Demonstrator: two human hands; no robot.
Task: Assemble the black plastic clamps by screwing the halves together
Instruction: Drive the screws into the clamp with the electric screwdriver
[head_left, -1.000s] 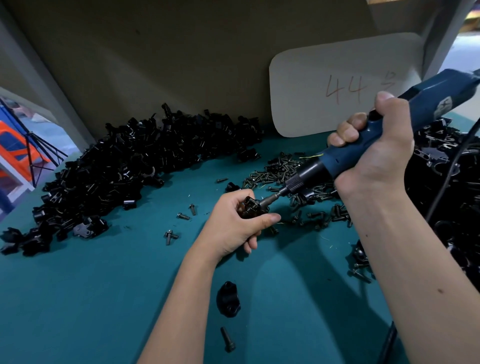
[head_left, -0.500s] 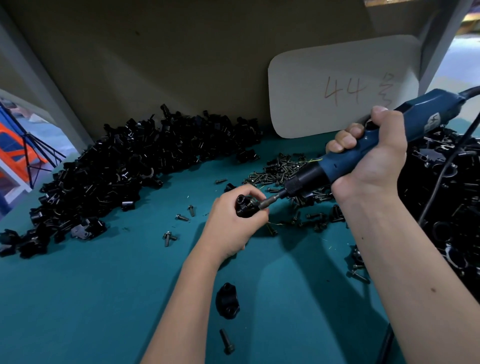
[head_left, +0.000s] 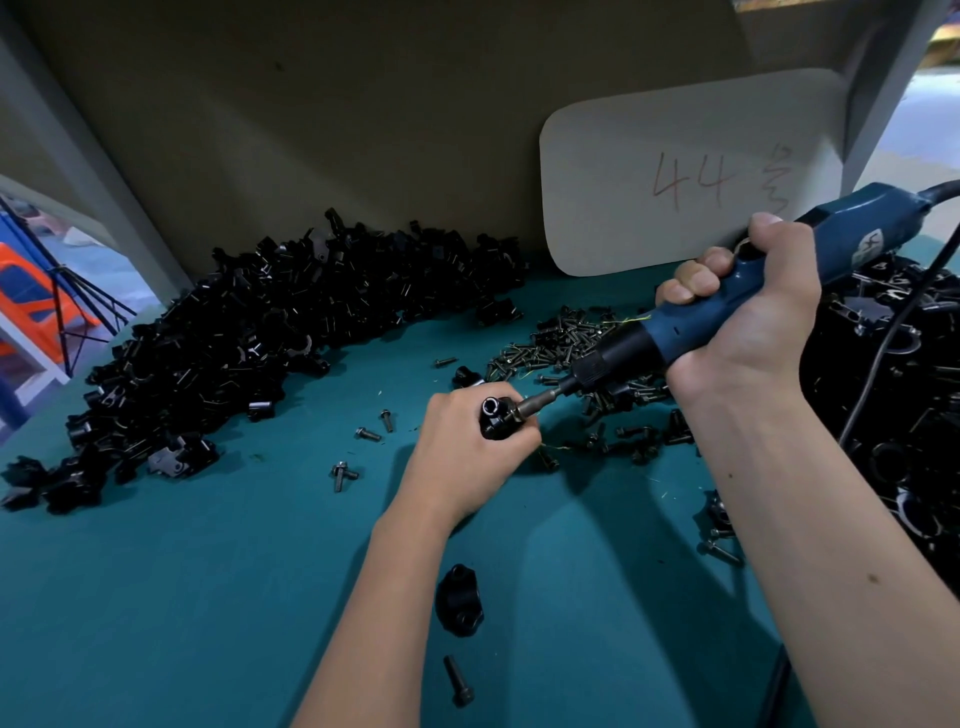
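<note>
The left hand is wrapped around a black plastic clamp at the middle of the teal bench, fingers curled tight about it so only its top end and one open bore show. The right hand grips a blue electric screwdriver, which slants down from two o'clock; its bit meets the clamp's right side, where a screw head seems to sit, though that spot is too small to be sure.

The risk I see is in that slanted approach. If the bit is not in line with the screw, it may cam out and skid onto the thumb beside it, or the screw may cross-thread in the plastic. Driving too long could strip or crack the halves.

A loose clamp piece and a single screw lie at six o'clock, a screw pile at one o'clock, and heaped clamp parts at ten.
</note>
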